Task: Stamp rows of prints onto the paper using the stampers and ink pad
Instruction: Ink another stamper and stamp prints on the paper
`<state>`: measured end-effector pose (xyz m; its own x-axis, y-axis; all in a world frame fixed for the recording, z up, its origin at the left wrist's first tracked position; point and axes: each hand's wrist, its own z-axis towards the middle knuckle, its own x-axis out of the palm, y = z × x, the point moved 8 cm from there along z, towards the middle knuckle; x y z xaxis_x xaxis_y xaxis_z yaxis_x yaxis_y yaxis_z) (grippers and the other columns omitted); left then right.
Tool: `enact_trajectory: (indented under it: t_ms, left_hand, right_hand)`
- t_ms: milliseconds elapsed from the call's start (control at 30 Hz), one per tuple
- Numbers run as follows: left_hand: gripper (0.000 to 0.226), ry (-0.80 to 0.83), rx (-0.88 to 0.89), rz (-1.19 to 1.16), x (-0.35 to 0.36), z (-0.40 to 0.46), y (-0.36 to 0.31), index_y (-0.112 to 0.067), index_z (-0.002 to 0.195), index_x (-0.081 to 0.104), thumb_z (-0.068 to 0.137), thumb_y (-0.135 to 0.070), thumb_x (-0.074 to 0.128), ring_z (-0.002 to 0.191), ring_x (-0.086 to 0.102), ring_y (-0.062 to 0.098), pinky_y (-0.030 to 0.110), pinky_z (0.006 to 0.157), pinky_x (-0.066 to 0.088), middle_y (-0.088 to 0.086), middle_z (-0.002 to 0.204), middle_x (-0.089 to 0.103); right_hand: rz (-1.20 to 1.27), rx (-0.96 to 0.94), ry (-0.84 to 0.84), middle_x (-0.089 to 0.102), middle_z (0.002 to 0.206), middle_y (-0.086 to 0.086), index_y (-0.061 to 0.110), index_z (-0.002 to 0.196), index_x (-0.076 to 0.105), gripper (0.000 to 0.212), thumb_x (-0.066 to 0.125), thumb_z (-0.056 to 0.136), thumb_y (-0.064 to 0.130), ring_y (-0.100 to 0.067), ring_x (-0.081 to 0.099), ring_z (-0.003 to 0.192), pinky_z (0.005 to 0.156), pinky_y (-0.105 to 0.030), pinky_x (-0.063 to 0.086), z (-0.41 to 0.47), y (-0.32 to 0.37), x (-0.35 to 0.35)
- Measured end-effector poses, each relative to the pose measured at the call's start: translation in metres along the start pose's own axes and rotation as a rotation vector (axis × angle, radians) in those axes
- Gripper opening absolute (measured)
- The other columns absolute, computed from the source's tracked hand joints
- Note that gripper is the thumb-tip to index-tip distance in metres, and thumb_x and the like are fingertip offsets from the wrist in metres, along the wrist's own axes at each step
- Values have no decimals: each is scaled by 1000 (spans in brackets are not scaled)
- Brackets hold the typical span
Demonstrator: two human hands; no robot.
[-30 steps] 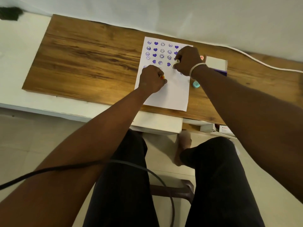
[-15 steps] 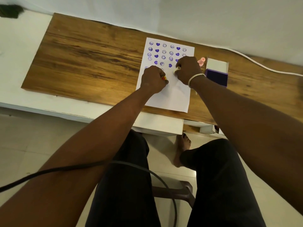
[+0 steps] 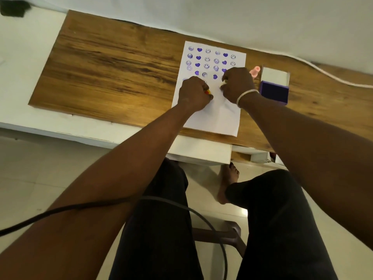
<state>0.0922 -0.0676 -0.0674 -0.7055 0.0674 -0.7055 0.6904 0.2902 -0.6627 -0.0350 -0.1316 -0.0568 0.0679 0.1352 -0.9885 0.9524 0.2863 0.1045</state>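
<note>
A white sheet of paper [image 3: 216, 118] lies on the wooden board, its upper half filled with rows of purple heart, smiley and round prints. My left hand [image 3: 194, 94] is closed around an orange-red stamper [image 3: 207, 92], pressed down on the paper at mid-sheet. My right hand [image 3: 238, 83] is closed around a pale yellow-white stamper [image 3: 223, 83], also down on the paper, just right of the left hand. The open purple ink pad [image 3: 274, 92] with its white lid sits right of the paper. A pink stamper [image 3: 254, 71] stands between paper and pad.
The wooden board [image 3: 113, 77] rests on a white table [image 3: 24, 57]. A white cable [image 3: 333, 76] runs along the board's far right edge. A black cable [image 3: 101, 205] crosses my left forearm and lap. A dark object [image 3: 13, 8] lies at the far left corner.
My right hand has come down from the upper right of the sheet to a spot lower on the paper beside the left hand. The left hand has stayed nearly still.
</note>
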Motion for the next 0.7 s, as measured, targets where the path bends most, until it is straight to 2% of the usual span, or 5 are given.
enact_trajectory:
  t_ms: [300,500,600,667,701]
  left_hand:
    - [38,-7,-5,-42,6,-1,3,-8,115,70,84,-28,76,109,65,22,31,100,50,7,116,70]
    - [36,8,20,5,7,0,0,-7,115,69,85,-26,74,109,63,25,30,97,47,9,117,69]
    - [34,4,25,-7,2,2,-2,-7,111,70,85,-28,74,108,62,24,27,92,44,9,115,68]
    - [36,-2,29,-49,-4,1,-6,-9,114,70,84,-29,75,108,63,22,23,92,43,8,115,69]
    - [37,-12,32,-88,-9,2,-9,-9,115,70,83,-29,76,108,64,20,21,92,42,7,115,70]
  right_hand:
    - [-69,-5,23,67,110,-18,2,110,65,26,63,88,15,-33,62,104,92,-39,52,3,5,6]
    - [-31,37,71,63,122,-16,5,119,61,30,59,92,16,-32,58,116,98,-37,46,0,6,0]
    - [235,205,75,70,113,-11,8,111,69,32,71,83,24,-24,65,108,99,-34,49,7,-14,-24]
    - [551,365,49,74,89,-7,12,96,76,24,77,75,23,-17,69,77,80,-31,57,12,-40,-47]
    - [683,422,37,73,85,-6,12,98,76,24,76,75,20,-17,67,70,74,-32,58,14,-54,-58]
